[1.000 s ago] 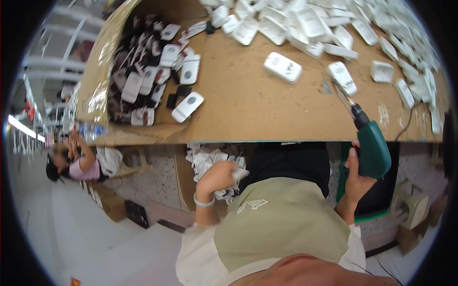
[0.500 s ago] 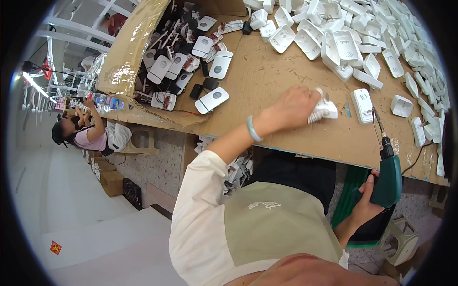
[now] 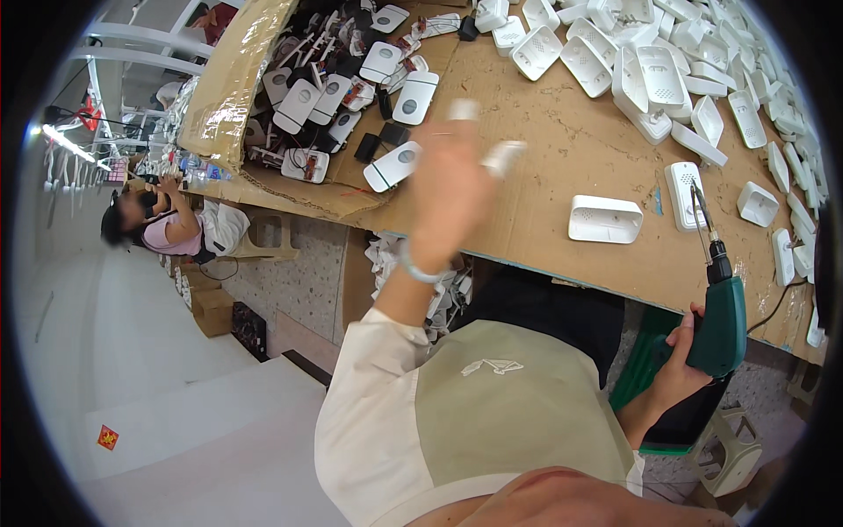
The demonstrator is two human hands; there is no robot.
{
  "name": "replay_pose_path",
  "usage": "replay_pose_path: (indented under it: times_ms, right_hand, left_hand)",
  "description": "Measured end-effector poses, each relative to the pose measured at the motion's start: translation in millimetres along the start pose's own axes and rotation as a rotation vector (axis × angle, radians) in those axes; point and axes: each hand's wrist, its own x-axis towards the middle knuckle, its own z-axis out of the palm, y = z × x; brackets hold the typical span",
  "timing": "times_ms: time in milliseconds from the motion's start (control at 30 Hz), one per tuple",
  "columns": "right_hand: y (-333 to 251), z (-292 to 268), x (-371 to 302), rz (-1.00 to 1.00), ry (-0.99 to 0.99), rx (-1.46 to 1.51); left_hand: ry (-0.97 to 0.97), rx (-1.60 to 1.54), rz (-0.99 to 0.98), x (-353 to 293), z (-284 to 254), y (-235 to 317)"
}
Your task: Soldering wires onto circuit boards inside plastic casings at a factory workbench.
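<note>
My left hand (image 3: pixel 455 183), blurred by motion, reaches over the cardboard-covered bench (image 3: pixel 518 176), with white finger covers on the thumb and a finger. Those two digits are spread apart with nothing seen between them. Just left of it lies a white oblong cover with a grey round spot (image 3: pixel 392 167), partly behind the hand. In my right hand (image 3: pixel 680 369) is a dark green soldering gun (image 3: pixel 716 325), gripped by its handle. Its tip points at a white plug-in housing (image 3: pixel 685 195) with small holes. An open white shell (image 3: pixel 606 220) lies between the two hands, hollow side showing.
A cardboard box (image 3: pixel 230 97) on its side holds several wired white covers (image 3: pixel 299 104). White shells (image 3: pixel 663 75) pile up at the far right. A black cord (image 3: pixel 773 307) trails from the soldering gun. Another person (image 3: pixel 171 224) sits at the far left; a stool (image 3: pixel 729 448) stands lower right.
My left hand has let go of the white shell, which now lies on the bench, and has moved left toward the box. My right hand still grips the soldering gun.
</note>
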Motion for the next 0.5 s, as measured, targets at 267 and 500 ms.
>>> replay_pose_path:
  times_ms: [267,500]
  right_hand:
    - [-1,8,3,0.013,-0.043,0.018]
    - [-14,13,-11,0.003,-0.080,0.040]
  left_hand:
    - [0.095,-0.617,-0.377,-23,6,-84]
    - [0.014,-0.964,-0.455,-51,53,-33]
